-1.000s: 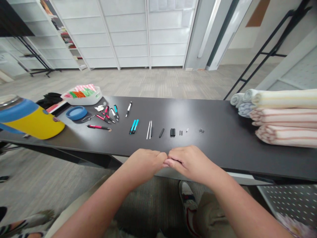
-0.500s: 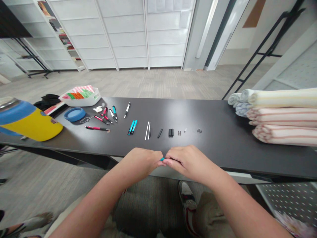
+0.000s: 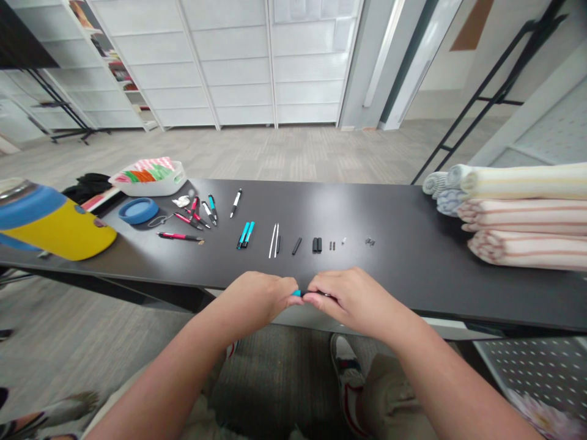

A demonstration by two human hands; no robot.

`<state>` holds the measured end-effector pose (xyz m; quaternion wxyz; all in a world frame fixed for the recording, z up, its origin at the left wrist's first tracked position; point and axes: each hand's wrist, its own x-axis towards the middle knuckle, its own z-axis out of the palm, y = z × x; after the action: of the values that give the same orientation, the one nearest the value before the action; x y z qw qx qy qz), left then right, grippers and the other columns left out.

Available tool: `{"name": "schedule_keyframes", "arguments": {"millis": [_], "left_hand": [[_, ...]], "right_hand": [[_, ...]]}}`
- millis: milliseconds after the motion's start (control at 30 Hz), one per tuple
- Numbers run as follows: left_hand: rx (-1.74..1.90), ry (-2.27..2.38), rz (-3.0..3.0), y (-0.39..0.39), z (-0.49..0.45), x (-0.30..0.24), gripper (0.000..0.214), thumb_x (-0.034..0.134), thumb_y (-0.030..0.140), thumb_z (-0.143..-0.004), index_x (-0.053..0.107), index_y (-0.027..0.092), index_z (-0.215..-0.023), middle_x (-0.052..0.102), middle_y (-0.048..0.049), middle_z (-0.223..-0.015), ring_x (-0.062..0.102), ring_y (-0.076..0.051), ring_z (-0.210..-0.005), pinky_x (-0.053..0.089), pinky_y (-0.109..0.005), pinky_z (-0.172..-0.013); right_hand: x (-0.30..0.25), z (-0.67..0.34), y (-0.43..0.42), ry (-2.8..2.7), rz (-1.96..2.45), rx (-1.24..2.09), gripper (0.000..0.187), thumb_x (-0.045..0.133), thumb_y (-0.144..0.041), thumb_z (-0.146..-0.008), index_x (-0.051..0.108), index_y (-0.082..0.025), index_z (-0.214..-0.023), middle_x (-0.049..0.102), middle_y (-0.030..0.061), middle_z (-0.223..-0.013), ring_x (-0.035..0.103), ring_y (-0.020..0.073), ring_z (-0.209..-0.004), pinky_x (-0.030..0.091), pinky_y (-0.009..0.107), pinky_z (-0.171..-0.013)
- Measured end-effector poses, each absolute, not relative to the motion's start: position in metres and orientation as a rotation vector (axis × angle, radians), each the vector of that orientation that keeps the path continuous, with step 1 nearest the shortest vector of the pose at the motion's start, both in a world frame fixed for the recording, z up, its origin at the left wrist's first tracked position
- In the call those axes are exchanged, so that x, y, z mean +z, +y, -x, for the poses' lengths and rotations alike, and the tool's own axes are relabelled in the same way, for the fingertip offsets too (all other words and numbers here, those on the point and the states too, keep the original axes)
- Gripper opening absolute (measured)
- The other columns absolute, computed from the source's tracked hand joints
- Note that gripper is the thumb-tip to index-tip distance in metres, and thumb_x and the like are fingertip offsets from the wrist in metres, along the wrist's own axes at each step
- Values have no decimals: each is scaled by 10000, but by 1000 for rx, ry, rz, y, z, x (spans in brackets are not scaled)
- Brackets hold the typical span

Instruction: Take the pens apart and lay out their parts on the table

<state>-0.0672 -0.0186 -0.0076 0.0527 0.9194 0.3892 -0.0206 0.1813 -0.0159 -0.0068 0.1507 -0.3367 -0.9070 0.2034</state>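
Observation:
Just off the table's near edge, my left hand [image 3: 268,293] is closed on the turquoise end of a pen [image 3: 297,293]. My right hand [image 3: 343,296] pinches the pen's dark end, and most of the pen is hidden by fingers. Beyond my hands lie two turquoise pen barrels [image 3: 246,234], two thin white refills [image 3: 274,241] with a black piece beside them, and a black tube [image 3: 296,246]. Further right are black grips [image 3: 317,245], small dark pieces [image 3: 332,245], a tiny clear piece [image 3: 343,241] and a cluster of small springs [image 3: 370,242].
Red, white and turquoise pens [image 3: 195,217] lie at the left, near a blue lid [image 3: 138,211] and a white basket [image 3: 177,181] of colourful packets. A yellow and blue bottle [image 3: 59,223] lies at the far left. Rolled striped towels [image 3: 527,217] are stacked at the right.
My hands have moved slightly apart along the pen, the left one a little to the left. More of the pen's turquoise and dark parts now shows between the fingers.

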Motion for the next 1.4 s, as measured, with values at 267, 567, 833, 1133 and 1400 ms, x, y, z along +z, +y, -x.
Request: {"name": "schedule_keyframes", "arguments": {"millis": [267, 567, 833, 1133, 1400], "left_hand": [[-19, 1167, -2762, -17, 74, -7, 351, 441, 496, -1095, 616, 219, -967, 708, -9, -800, 687, -197, -690, 340, -287, -556], [-19, 1147, -2725, -17, 78, -4, 316, 459, 462, -1097, 593, 222, -942, 716, -7, -815, 696, -201, -706, 336, -302, -563], [-27, 1142, -2723, -17, 80, -1, 322, 440, 463, -1101, 583, 226, -937, 723, 1, -821, 695, -198, -714, 311, -295, -567], [-32, 1127, -2701, -17, 80, 1, 333, 430, 454, -1105, 577, 221, -918, 719, 2, -824, 684, -197, -718, 297, -298, -581], [-10, 1193, -2744, -24, 77, 5, 260, 446, 393, -1095, 574, 225, -943, 711, 4, -844, 692, -214, -726, 337, -309, -580]], "right_hand": [[-6, -184, -16, -2592, 954, 611, 302, 484, -380, -1098, 697, -201, -982, 701, 15, -840, 597, 145, -733, 346, 278, -663], [-6, -187, -15, -2593, 945, 653, 294, 484, -389, -1099, 703, -210, -1019, 710, 17, -857, 617, 150, -758, 365, 277, -677], [-4, -189, -15, -2591, 941, 670, 300, 487, -388, -1100, 703, -202, -1006, 689, 14, -839, 601, 150, -752, 360, 280, -668], [-4, -190, -16, -2590, 922, 695, 335, 457, -395, -1109, 696, -193, -988, 678, 21, -844, 592, 154, -760, 371, 287, -686], [3, -196, -16, -2508, 1100, 766, 237, 594, -417, -1040, 701, -214, -1101, 677, 3, -866, 594, 145, -729, 379, 278, -676]]}}
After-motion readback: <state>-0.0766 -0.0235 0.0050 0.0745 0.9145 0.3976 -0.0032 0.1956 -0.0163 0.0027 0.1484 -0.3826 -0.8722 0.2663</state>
